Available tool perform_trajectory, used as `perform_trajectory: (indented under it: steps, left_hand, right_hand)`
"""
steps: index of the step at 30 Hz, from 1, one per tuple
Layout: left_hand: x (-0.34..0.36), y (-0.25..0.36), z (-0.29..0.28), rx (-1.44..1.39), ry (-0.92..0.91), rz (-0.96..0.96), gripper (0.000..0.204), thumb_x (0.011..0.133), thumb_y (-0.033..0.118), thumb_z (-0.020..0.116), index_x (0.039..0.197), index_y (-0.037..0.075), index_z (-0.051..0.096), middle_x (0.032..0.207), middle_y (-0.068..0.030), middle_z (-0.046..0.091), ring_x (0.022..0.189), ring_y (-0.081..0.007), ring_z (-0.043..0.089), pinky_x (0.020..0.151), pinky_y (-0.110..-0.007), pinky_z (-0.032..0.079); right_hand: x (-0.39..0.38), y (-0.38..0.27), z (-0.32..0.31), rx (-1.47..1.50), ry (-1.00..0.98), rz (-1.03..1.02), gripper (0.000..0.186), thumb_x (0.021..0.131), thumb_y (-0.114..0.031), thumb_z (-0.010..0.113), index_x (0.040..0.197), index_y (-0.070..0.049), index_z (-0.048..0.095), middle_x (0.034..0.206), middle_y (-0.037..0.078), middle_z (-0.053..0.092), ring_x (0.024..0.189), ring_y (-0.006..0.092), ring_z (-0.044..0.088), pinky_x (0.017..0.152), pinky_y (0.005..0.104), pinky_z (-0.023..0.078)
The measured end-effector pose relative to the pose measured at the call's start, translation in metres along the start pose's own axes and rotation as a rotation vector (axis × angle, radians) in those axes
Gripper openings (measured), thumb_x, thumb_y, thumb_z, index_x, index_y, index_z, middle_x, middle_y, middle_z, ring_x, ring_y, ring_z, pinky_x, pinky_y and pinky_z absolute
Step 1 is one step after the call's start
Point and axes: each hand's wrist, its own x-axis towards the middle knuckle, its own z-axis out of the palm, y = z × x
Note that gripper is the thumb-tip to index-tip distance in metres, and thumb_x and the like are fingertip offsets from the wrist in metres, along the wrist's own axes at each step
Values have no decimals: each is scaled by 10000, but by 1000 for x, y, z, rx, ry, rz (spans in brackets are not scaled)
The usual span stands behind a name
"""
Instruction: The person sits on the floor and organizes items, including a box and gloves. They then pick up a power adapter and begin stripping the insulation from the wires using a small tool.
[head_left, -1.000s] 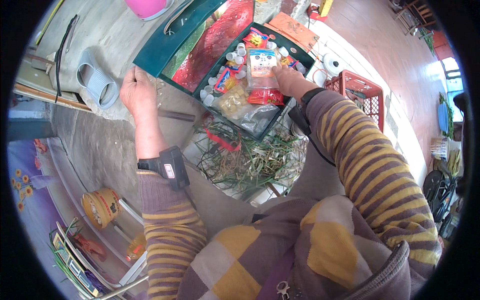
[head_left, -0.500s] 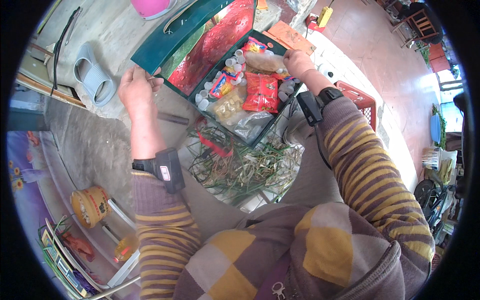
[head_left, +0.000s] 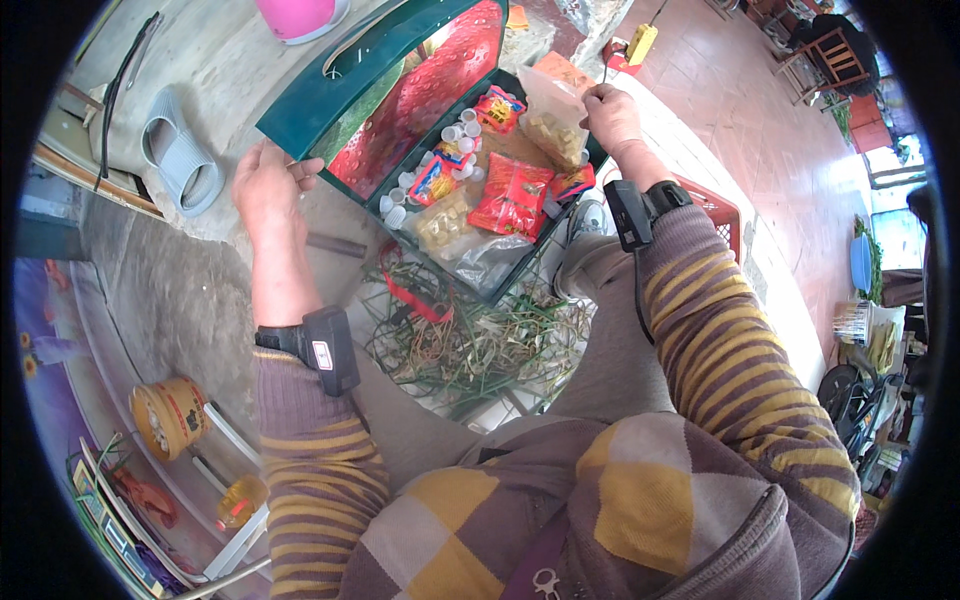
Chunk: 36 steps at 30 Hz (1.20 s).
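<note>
My left hand (head_left: 270,190) has its fingers curled at the near left corner of the green lid (head_left: 310,100), which stands raised, its inside showing a red fruit picture (head_left: 400,120). My right hand (head_left: 615,117) pinches the top of a clear bag of yellowish pieces (head_left: 550,130), lifted at the right side of the green box (head_left: 540,240). In the box lie a red packet (head_left: 510,200), another clear bag (head_left: 440,230), small colourful packets (head_left: 495,110) and several small translucent cups (head_left: 470,130).
A blue slipper (head_left: 180,155) and pink container (head_left: 300,15) sit on the concrete ledge. Cut green stalks (head_left: 470,350) lie between my legs. A red crate (head_left: 725,215) is at right, a tub (head_left: 170,415) at lower left, a wooden chair (head_left: 830,60) on the tiled floor.
My right hand has moved up and right, lifting the clear bag off the middle of the box and uncovering the red packet. My left hand has shifted slightly left and down with the lid.
</note>
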Motion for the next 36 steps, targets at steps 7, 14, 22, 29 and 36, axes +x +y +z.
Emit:
perform_trajectory:
  steps: [7, 14, 22, 29, 36]
  left_hand:
    - [-6, 3, 1, 23, -30, 12, 263, 926, 181, 465, 1033, -50, 530, 808, -78, 562, 614, -180, 640, 500, -257, 424]
    - [-5, 4, 0, 5, -30, -3, 284, 924, 189, 476, 1061, -56, 521, 828, -90, 565, 620, -190, 641, 505, -261, 431]
    - [-8, 3, 2, -10, -74, 22, 285, 923, 197, 486, 1044, -59, 526, 895, -116, 591, 621, -187, 640, 510, -260, 434]
    - [-4, 2, 1, -2, -39, 5, 248, 921, 190, 482, 967, -46, 542, 839, -108, 587, 590, -189, 634, 487, -266, 429]
    - [-17, 4, 2, 27, -74, 7, 227, 916, 180, 482, 931, -36, 552, 792, -100, 583, 567, -181, 619, 478, -259, 423]
  right_hand:
    - [-33, -9, 27, -217, -368, -152, 235, 800, -229, 537, 927, -81, 669, 858, 162, 657, 852, 304, 640, 783, 379, 491]
    - [-83, -22, 61, -669, -900, -365, 382, 769, -329, 638, 1007, -31, 607, 1003, 169, 634, 925, 326, 611, 800, 378, 484]
    - [-145, -30, 93, -654, -768, -732, 384, 762, -304, 629, 1051, -60, 565, 1027, 137, 600, 968, 312, 597, 823, 392, 483]
    - [-159, -5, 119, -743, -933, -786, 254, 768, -142, 572, 1006, -79, 637, 1052, 115, 618, 950, 285, 623, 768, 391, 512]
    - [-159, -46, 89, -763, -959, -607, 273, 755, -153, 570, 996, -63, 659, 1048, 123, 642, 961, 275, 628, 774, 391, 511]
